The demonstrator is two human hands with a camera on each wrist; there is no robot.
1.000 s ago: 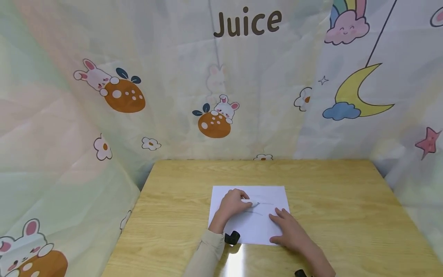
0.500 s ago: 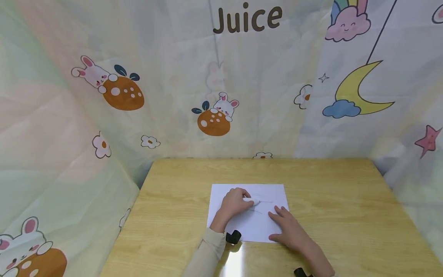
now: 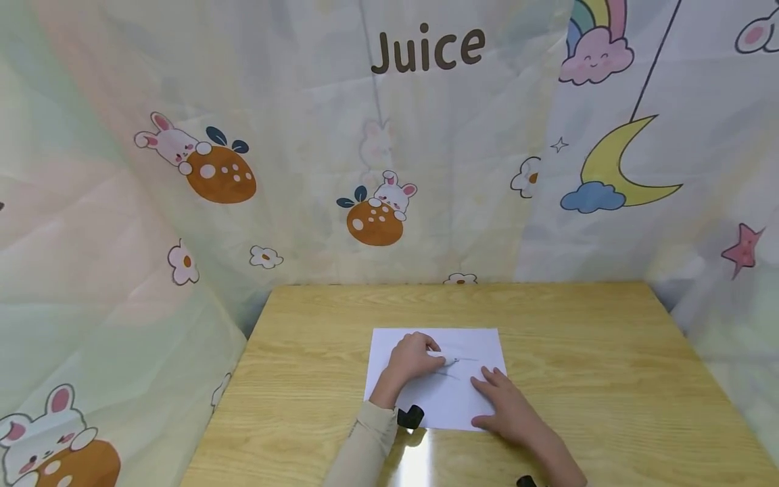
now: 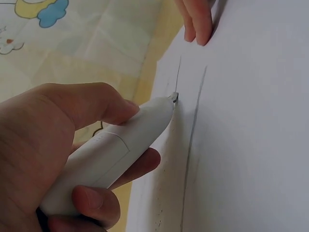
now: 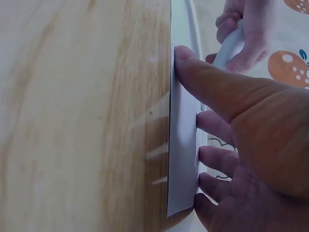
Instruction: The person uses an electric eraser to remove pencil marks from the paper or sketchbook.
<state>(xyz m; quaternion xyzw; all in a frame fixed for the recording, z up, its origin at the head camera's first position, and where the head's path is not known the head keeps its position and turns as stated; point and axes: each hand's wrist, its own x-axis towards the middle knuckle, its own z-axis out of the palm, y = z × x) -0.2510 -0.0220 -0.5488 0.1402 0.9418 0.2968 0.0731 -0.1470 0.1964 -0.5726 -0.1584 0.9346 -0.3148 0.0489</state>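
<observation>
My left hand point(image 3: 409, 357) grips a thick white pen-shaped tool point(image 4: 145, 124) that looks like an electric eraser. Its small dark tip touches a sheet of white paper point(image 3: 447, 406). One thin grey line point(image 4: 179, 70) runs up to the tip and is not seen past it. Beside it lies a longer, darker line point(image 4: 190, 140), and small dark specks dot the paper below. My right hand point(image 3: 514, 411) rests spread on the right part of the sheet, thumb near the front edge. In the right wrist view the fingertips point(image 5: 206, 153) touch the paper.
The paper lies on a wooden table point(image 3: 584, 352). A printed cloth point(image 3: 292, 169) hangs behind it and at the sides. Black camera mounts point(image 3: 410, 416) sit at the wrists, the left one over the sheet's near edge.
The whole head view has shifted slightly. Both hands keep nearly the same place on the paper, and the tool stays in the left hand with its tip at the line.
</observation>
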